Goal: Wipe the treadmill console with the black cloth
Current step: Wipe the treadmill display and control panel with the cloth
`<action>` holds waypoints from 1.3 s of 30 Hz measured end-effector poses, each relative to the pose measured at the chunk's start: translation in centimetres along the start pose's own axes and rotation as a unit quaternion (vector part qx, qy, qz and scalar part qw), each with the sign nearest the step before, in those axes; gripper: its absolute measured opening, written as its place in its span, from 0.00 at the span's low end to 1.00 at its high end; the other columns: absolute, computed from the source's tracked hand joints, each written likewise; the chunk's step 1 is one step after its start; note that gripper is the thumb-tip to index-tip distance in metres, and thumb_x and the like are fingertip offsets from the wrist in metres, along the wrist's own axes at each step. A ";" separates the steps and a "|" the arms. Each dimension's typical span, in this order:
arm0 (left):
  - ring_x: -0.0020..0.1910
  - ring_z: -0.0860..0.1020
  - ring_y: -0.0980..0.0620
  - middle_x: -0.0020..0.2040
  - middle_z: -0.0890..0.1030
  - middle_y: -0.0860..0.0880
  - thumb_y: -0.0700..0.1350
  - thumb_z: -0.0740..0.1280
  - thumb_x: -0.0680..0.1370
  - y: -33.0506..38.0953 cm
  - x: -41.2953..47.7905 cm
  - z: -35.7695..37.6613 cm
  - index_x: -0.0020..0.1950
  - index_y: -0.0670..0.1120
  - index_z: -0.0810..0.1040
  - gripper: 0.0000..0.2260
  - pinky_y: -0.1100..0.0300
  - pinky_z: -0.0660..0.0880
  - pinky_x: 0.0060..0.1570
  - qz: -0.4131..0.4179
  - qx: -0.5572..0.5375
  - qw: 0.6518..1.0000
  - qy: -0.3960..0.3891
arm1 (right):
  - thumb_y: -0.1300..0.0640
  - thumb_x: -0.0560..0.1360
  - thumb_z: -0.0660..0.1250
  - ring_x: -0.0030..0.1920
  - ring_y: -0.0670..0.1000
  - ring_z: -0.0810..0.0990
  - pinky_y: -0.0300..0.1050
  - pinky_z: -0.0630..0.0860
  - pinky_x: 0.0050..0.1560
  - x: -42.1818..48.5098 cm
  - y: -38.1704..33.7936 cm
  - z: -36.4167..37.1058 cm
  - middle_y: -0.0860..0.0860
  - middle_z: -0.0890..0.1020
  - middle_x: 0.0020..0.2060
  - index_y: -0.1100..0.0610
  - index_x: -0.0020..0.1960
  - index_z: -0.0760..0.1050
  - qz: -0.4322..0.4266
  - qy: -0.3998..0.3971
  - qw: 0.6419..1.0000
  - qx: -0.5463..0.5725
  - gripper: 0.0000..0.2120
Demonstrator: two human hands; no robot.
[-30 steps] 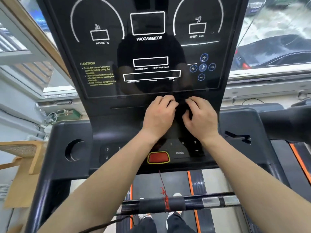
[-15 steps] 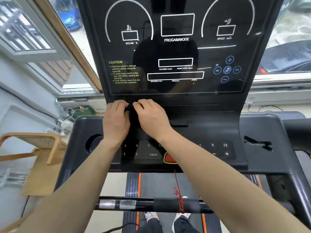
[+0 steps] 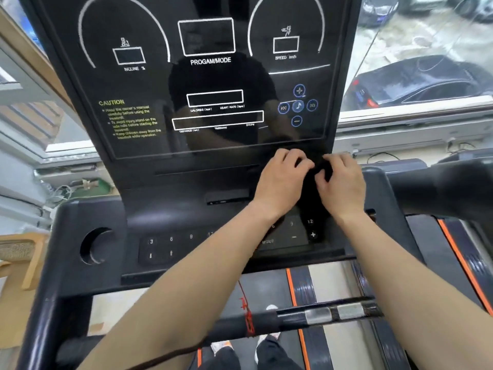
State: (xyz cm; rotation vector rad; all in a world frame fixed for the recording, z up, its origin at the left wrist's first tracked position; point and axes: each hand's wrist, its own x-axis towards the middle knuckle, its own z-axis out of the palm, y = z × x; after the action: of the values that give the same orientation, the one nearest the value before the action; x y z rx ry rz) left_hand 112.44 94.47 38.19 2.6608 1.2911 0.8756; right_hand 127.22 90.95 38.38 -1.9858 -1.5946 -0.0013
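Note:
The black treadmill console [image 3: 149, 145] fills the upper middle of the head view, with a glossy display panel above and a button deck below. A black cloth [image 3: 314, 180] is bunched between both hands at the right end of the ledge just under the display. My left hand [image 3: 280, 182] presses on the cloth's left side, fingers curled. On the cloth's right side sits my right hand [image 3: 341, 185], close to the console's right edge. Most of the cloth is hidden under the hands and blends with the black plastic.
A round cup holder [image 3: 94, 245] sits at the deck's left. The front handlebar [image 3: 306, 316] crosses below my forearms, with a red cord [image 3: 246, 308] hanging over it. A padded side handle [image 3: 448, 185] juts in at right. Windows flank the console; a wooden chair [image 3: 18, 252] stands left.
Both hands with the cloth slid from the ledge's middle to its left end, then across to its right end. The view shifted with my head.

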 end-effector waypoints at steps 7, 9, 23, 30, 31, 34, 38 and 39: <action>0.46 0.77 0.44 0.51 0.81 0.46 0.39 0.71 0.75 -4.2 -5.8 -1.2 0.52 0.44 0.84 0.07 0.50 0.77 0.40 -0.005 0.065 0.997 -0.035 | 0.65 0.75 0.67 0.58 0.58 0.75 0.50 0.75 0.55 -4.6 -4.3 3.9 0.56 0.77 0.59 0.61 0.60 0.80 0.047 -0.011 0.996 0.069 0.14; 0.45 0.78 0.45 0.50 0.81 0.47 0.42 0.69 0.77 -6.3 -7.1 -2.9 0.51 0.45 0.84 0.06 0.51 0.78 0.39 -0.042 0.067 0.997 -0.022 | 0.64 0.75 0.67 0.58 0.59 0.75 0.48 0.74 0.52 -5.6 -7.2 5.4 0.57 0.77 0.59 0.61 0.60 0.80 0.029 -0.025 0.997 0.068 0.14; 0.49 0.79 0.46 0.51 0.80 0.51 0.48 0.69 0.75 -16.5 -19.6 -14.7 0.51 0.47 0.83 0.09 0.53 0.76 0.44 -0.365 0.089 0.922 -0.091 | 0.62 0.72 0.72 0.48 0.55 0.78 0.45 0.77 0.32 -11.5 -24.3 12.5 0.55 0.78 0.52 0.59 0.54 0.80 -0.260 -0.189 0.946 0.033 0.11; 0.45 0.80 0.44 0.48 0.79 0.50 0.51 0.67 0.75 -11.9 -16.9 -11.7 0.47 0.48 0.82 0.08 0.54 0.74 0.41 -0.284 0.069 0.940 -0.178 | 0.58 0.74 0.68 0.46 0.56 0.80 0.51 0.79 0.34 -10.5 -15.1 9.6 0.53 0.80 0.48 0.57 0.49 0.82 -0.314 -0.171 0.933 0.032 0.07; 0.46 0.80 0.43 0.50 0.79 0.49 0.50 0.67 0.76 -10.6 -16.0 -10.3 0.50 0.48 0.82 0.08 0.53 0.75 0.43 -0.264 0.052 0.948 -0.172 | 0.58 0.74 0.69 0.47 0.56 0.80 0.51 0.80 0.37 -9.8 -12.9 8.8 0.52 0.81 0.49 0.57 0.51 0.82 -0.296 -0.163 0.941 0.030 0.07; 0.52 0.79 0.42 0.56 0.79 0.47 0.46 0.68 0.78 -6.1 -12.8 -6.3 0.57 0.46 0.83 0.10 0.50 0.77 0.51 -0.202 -0.019 0.965 -0.163 | 0.61 0.75 0.71 0.49 0.57 0.81 0.52 0.82 0.45 -8.1 -6.0 5.7 0.52 0.82 0.52 0.57 0.54 0.84 -0.209 -0.138 0.968 0.018 0.09; 0.59 0.77 0.44 0.63 0.76 0.48 0.46 0.68 0.79 -0.9 -10.3 -3.1 0.66 0.47 0.79 0.16 0.49 0.76 0.59 -0.126 -0.100 0.961 -0.225 | 0.62 0.75 0.70 0.51 0.58 0.81 0.53 0.80 0.50 -9.1 0.3 2.2 0.52 0.81 0.52 0.57 0.55 0.83 -0.063 -0.096 0.993 0.003 0.09; 0.59 0.77 0.44 0.64 0.76 0.48 0.47 0.68 0.78 -0.3 -10.3 -2.8 0.66 0.48 0.78 0.16 0.49 0.76 0.59 -0.114 -0.105 0.958 -0.242 | 0.63 0.75 0.69 0.51 0.58 0.81 0.54 0.80 0.49 -9.8 0.5 1.9 0.53 0.81 0.51 0.57 0.55 0.83 -0.032 -0.087 0.996 -0.001 0.09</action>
State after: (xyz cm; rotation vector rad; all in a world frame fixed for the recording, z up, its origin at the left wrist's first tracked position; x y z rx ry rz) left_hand 105.74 86.55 35.69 2.2950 1.2580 0.2840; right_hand 124.26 82.99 33.13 -1.9822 -1.7678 0.1494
